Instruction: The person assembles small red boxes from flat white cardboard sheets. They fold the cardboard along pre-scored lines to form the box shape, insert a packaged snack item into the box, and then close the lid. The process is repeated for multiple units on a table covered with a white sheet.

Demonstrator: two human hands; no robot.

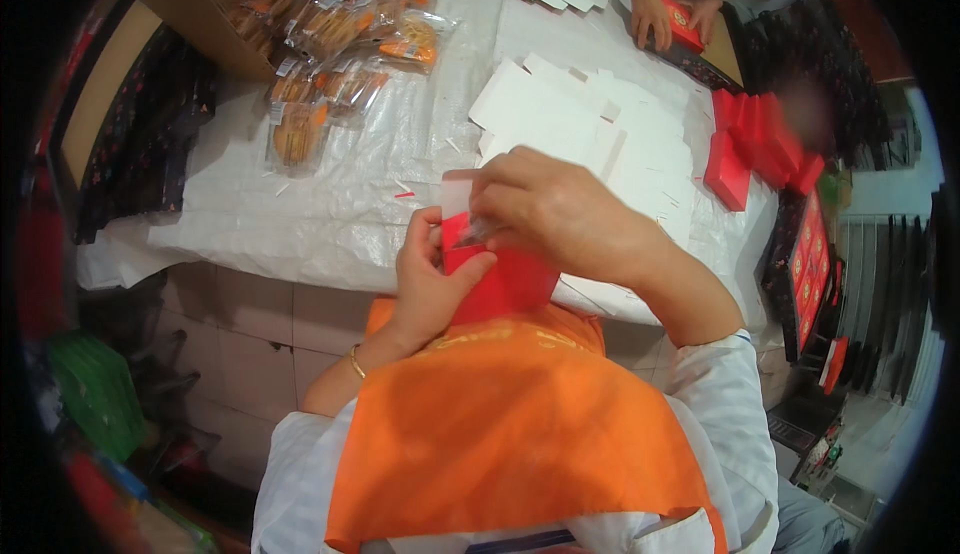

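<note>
Close in front of my orange apron, a red cardboard box (505, 279) is held with its white-lined flap standing up. My left hand (435, 269) grips the box from its left side, thumb across the near face. Over the box's opening, my right hand (560, 204) has its fingers curled down. A shiny bit of clear plastic packet (482, 231) shows beneath those fingertips, partly inside the box. What else the box contains is hidden by the right hand.
Flat white cardboard blanks (560, 114) lie beyond my hands. Clear bags of snacks (300, 134) are piled at the left by an open carton (215, 14). Folded red boxes (755, 144) stand at the right. Another person's hands (655, 19) handle a red box at the far right.
</note>
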